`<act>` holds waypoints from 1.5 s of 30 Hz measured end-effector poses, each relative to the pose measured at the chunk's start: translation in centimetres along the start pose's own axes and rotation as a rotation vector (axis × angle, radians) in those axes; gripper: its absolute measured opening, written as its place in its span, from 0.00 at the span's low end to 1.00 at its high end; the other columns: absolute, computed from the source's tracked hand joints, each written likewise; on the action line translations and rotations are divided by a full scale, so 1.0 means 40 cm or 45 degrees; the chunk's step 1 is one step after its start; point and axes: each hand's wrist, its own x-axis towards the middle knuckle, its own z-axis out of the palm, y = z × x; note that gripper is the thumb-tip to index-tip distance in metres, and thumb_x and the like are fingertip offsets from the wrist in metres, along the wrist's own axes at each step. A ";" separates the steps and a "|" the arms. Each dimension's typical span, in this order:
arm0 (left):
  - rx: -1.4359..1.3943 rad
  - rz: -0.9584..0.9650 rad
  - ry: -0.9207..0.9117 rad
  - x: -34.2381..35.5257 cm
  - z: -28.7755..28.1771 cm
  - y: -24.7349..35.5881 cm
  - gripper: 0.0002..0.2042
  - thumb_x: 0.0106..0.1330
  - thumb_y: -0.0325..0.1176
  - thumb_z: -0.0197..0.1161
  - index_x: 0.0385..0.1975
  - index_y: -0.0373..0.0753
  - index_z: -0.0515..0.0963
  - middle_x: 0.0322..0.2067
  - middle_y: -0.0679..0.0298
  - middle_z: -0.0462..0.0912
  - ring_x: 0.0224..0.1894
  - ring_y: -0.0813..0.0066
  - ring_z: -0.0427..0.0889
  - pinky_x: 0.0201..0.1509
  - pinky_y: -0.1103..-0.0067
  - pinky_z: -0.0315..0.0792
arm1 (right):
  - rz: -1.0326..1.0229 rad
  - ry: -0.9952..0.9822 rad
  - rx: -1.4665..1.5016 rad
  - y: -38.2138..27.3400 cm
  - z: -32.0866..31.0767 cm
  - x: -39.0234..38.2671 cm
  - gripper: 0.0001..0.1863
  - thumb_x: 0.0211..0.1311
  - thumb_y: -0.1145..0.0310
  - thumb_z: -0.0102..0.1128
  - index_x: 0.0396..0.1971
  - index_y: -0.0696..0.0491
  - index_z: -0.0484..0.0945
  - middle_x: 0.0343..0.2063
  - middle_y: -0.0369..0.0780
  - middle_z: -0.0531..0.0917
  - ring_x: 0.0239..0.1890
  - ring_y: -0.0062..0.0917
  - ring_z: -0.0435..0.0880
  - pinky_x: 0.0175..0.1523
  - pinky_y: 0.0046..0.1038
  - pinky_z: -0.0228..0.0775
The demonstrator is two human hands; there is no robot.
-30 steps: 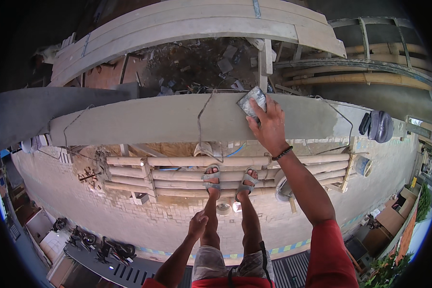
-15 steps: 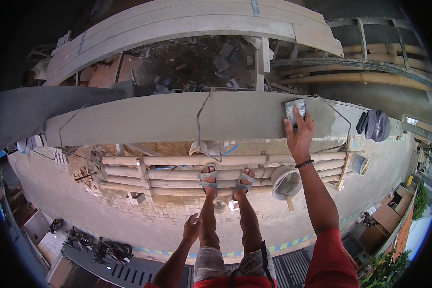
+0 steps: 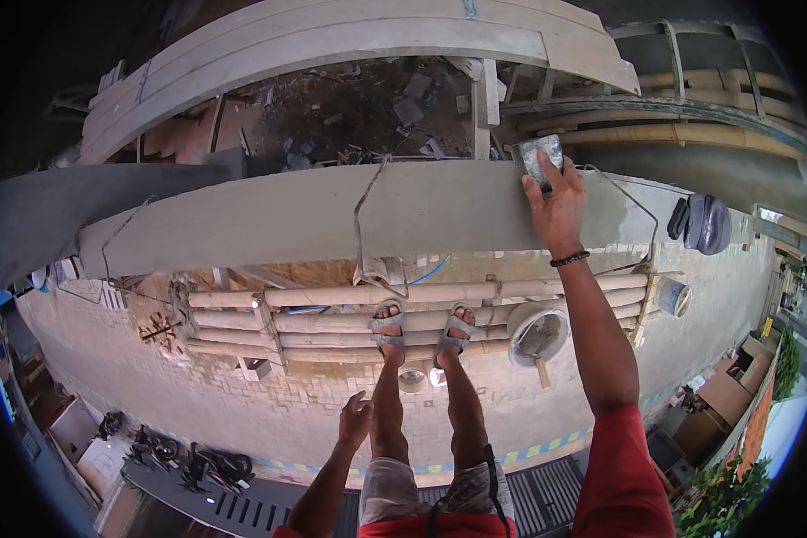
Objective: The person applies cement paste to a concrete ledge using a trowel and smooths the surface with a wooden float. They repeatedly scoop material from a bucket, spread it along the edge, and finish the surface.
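My right hand (image 3: 559,211) reaches forward and grips a small rectangular block (image 3: 536,154), mottled silver-grey on top. The block is at the far upper edge of a long grey cement-faced beam (image 3: 439,211), right of the middle; its underside is hidden. A paler, damp-looking patch (image 3: 608,208) shows on the beam just right of the hand. My left hand (image 3: 356,420) hangs low beside my left leg, fingers loosely bent and apart, holding nothing. Bent wires (image 3: 360,215) loop over the beam's face.
My sandalled feet (image 3: 387,327) stand on bamboo poles (image 3: 314,296) high above paving. A bucket (image 3: 560,334) with a stick in it sits at the right; another bucket (image 3: 674,298) lies beyond. A dark pouch (image 3: 710,224) rests on the beam's right end. Long boards (image 3: 350,40) cross behind.
My right hand has moved the block away from me, from the beam's face up to its far edge. My left hand stays low, almost unmoved. The view has shifted slightly.
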 end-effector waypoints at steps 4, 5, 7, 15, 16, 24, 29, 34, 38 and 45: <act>0.047 0.005 -0.016 -0.010 -0.001 0.018 0.25 0.65 0.37 0.57 0.59 0.28 0.66 0.41 0.52 0.83 0.39 0.71 0.83 0.45 0.77 0.75 | -0.298 0.076 -0.143 -0.030 0.026 -0.103 0.24 0.57 0.59 0.63 0.55 0.46 0.77 0.51 0.56 0.73 0.48 0.48 0.72 0.53 0.45 0.63; 0.057 0.015 -0.025 -0.005 0.005 0.002 0.25 0.65 0.37 0.57 0.59 0.28 0.66 0.41 0.52 0.83 0.39 0.71 0.83 0.45 0.77 0.76 | -0.242 0.054 -0.117 -0.039 0.015 -0.076 0.25 0.57 0.59 0.63 0.56 0.46 0.76 0.52 0.56 0.72 0.48 0.48 0.72 0.55 0.45 0.63; 0.054 0.032 -0.037 0.006 0.012 0.006 0.25 0.65 0.37 0.58 0.59 0.28 0.67 0.41 0.52 0.83 0.39 0.72 0.83 0.44 0.77 0.76 | -0.123 0.033 -0.068 -0.040 0.008 0.000 0.26 0.56 0.58 0.63 0.57 0.45 0.76 0.53 0.57 0.72 0.49 0.49 0.72 0.57 0.44 0.62; 0.114 0.029 -0.023 -0.005 0.009 0.055 0.25 0.65 0.36 0.58 0.58 0.29 0.67 0.41 0.54 0.84 0.39 0.73 0.83 0.44 0.77 0.76 | -0.198 0.074 -0.110 -0.028 0.006 -0.003 0.26 0.55 0.60 0.64 0.56 0.47 0.76 0.51 0.54 0.73 0.48 0.48 0.71 0.55 0.43 0.63; 0.128 0.058 -0.039 -0.010 0.012 0.071 0.24 0.65 0.36 0.58 0.58 0.30 0.67 0.41 0.54 0.83 0.38 0.73 0.83 0.44 0.78 0.76 | -0.113 0.048 -0.025 -0.006 0.003 0.003 0.26 0.55 0.60 0.64 0.56 0.47 0.76 0.51 0.55 0.72 0.48 0.48 0.71 0.56 0.43 0.63; 0.087 0.114 -0.022 -0.005 0.052 0.077 0.24 0.66 0.37 0.58 0.59 0.33 0.68 0.43 0.54 0.83 0.39 0.69 0.83 0.44 0.76 0.76 | -0.136 0.159 -0.117 -0.067 0.034 -0.036 0.25 0.55 0.62 0.63 0.55 0.48 0.76 0.52 0.53 0.72 0.49 0.47 0.71 0.55 0.42 0.63; 0.082 0.154 -0.043 -0.016 0.060 0.074 0.24 0.66 0.36 0.58 0.60 0.32 0.67 0.43 0.53 0.83 0.39 0.72 0.83 0.44 0.78 0.76 | -0.054 0.053 -0.136 0.034 -0.017 -0.102 0.25 0.55 0.62 0.63 0.55 0.48 0.76 0.53 0.54 0.70 0.51 0.47 0.70 0.55 0.42 0.63; 0.197 0.185 -0.053 -0.007 0.069 0.128 0.24 0.66 0.36 0.58 0.60 0.32 0.67 0.45 0.53 0.82 0.40 0.72 0.83 0.46 0.77 0.76 | -0.300 0.111 -0.059 -0.088 0.055 -0.041 0.26 0.55 0.63 0.63 0.56 0.47 0.75 0.53 0.55 0.70 0.49 0.46 0.70 0.55 0.42 0.62; 0.098 0.104 -0.038 -0.026 0.073 0.155 0.24 0.66 0.37 0.59 0.59 0.35 0.68 0.44 0.53 0.83 0.43 0.66 0.83 0.49 0.74 0.75 | -0.094 0.147 -0.087 0.014 -0.012 -0.061 0.25 0.55 0.63 0.64 0.55 0.48 0.76 0.51 0.56 0.71 0.47 0.48 0.70 0.55 0.44 0.62; 0.135 0.122 -0.054 -0.022 0.082 0.135 0.25 0.66 0.38 0.59 0.60 0.33 0.68 0.43 0.54 0.83 0.42 0.70 0.83 0.48 0.76 0.75 | -0.294 0.020 -0.073 -0.099 0.037 -0.095 0.26 0.54 0.60 0.64 0.56 0.45 0.75 0.50 0.56 0.72 0.48 0.48 0.71 0.54 0.46 0.61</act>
